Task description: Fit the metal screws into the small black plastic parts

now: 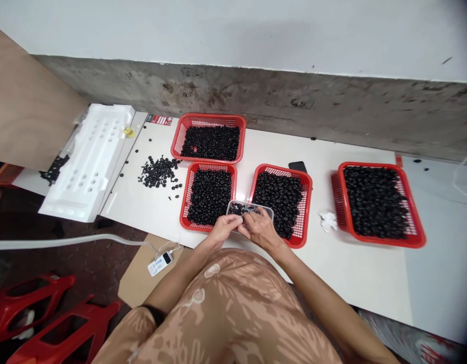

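Note:
My left hand (pixel 224 229) and my right hand (pixel 261 227) meet at the front of a clear plastic box (pixel 270 213) holding small dark pieces. The left fingers are pinched together; whatever lies between them is too small to make out. My right hand is bent over the box with its fingers curled, some of them at the pieces inside, and its thumb is close to the left fingertips. Left of the box stands a red basket (pixel 183 212) of black ring-like parts. Another red basket (pixel 306 222) of round black parts is just to the right.
A third red basket (pixel 175 146) of small black parts stands behind. A fourth basket (pixel 418 235) is at the right, near a crumpled white scrap (pixel 328 221). Loose black parts (pixel 159 171) lie left, beside a white foam block (pixel 91 156). A dark phone-like object (pixel 297 166) lies behind.

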Available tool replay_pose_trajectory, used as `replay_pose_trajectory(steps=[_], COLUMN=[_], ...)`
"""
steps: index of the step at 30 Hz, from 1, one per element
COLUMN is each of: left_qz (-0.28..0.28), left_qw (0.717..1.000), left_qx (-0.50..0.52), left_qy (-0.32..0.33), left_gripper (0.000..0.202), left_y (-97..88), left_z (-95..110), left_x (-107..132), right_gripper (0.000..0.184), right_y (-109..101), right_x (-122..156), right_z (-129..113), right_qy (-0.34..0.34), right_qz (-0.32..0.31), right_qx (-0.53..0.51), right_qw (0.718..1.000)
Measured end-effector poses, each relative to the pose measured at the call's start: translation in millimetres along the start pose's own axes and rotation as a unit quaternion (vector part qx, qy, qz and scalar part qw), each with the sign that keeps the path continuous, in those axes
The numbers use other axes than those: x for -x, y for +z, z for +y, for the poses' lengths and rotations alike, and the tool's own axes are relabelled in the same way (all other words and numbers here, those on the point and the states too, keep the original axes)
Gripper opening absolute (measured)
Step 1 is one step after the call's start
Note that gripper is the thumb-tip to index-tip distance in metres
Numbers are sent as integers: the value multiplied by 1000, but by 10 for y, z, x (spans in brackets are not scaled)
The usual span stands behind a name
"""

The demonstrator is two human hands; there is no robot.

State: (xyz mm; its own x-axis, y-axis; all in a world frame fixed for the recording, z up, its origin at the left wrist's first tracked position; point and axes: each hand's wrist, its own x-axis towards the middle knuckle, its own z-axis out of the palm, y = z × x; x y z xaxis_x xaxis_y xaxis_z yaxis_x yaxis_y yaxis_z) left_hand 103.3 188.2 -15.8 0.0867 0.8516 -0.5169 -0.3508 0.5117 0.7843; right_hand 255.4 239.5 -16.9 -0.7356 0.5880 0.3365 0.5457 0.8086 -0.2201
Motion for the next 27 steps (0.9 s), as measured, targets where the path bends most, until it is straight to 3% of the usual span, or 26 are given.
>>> replay_pose_trajectory(steps=[7, 14, 18, 21, 24, 27], left_qz=[37, 12, 15, 48, 86, 129], left_qw=[999, 998, 996, 992, 981, 962], left_qx=[-4, -34, -86, -117, -173, -237], left_qy=[2, -41, -8, 4, 29, 46], left_gripper=[38, 43, 37, 32, 26, 22], left_y=[65, 141, 176, 154, 92, 63], left_z=[-136, -251, -266, -301, -356, -381], left_x=[61, 76, 20, -50, -114, -148], right_gripper=[30, 35, 30, 44, 44, 42], right_y=[127, 159, 68, -38, -150, -245], right_x=[196, 399, 486, 611, 797, 988], right_z=[-74, 34, 99, 217, 475, 866], right_qy=[-43, -49, 29, 107, 212, 324], right_qz=[-15, -29, -22, -10, 8, 42], right_qx=[6, -31, -85, -127, -159, -197], right_qw=[999, 998, 996, 986, 964, 924])
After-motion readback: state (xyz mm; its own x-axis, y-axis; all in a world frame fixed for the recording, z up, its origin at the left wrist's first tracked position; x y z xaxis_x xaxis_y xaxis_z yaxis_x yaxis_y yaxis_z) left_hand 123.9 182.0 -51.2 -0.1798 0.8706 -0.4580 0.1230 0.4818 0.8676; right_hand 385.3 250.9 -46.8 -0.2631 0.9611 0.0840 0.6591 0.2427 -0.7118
